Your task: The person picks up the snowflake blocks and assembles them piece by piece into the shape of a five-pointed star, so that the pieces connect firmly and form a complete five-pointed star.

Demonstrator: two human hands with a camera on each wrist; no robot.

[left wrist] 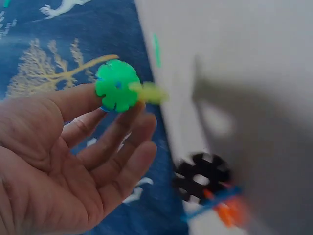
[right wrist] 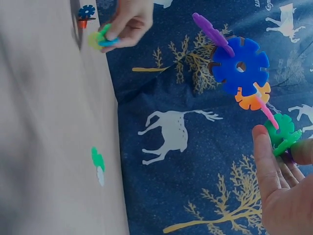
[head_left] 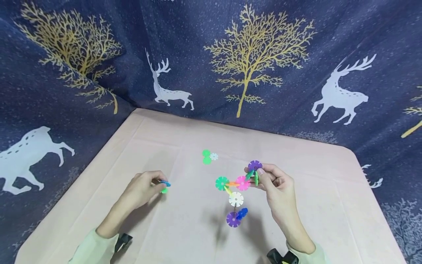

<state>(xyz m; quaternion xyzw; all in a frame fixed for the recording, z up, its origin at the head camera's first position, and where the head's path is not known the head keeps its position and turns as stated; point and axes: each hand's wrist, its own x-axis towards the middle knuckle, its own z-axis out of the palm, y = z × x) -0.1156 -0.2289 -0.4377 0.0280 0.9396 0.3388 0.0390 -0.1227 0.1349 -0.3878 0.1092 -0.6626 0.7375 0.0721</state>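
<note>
My left hand (head_left: 141, 189) pinches a few notched plastic discs between thumb and fingertips. In the left wrist view these are a green disc (left wrist: 117, 85), a yellow disc (left wrist: 152, 93) slotted into it, and a bit of blue behind. My right hand (head_left: 280, 187) grips one end of a chain of interlocked snowflake discs, at a purple disc (head_left: 255, 166) and green ones. From there the chain runs left through a pink disc (head_left: 243, 183) and an orange one to a green disc (head_left: 222, 183). A white disc (head_left: 236, 199) and a lower purple disc (head_left: 233, 219) hang toward me.
Two green discs and a white disc (head_left: 214, 156) lie together on the pale tabletop (head_left: 184, 227). A black disc (left wrist: 201, 177) with blue and orange pieces sits beyond the left hand. Dark blue cloth (head_left: 197, 55) with deer and trees hangs behind the table.
</note>
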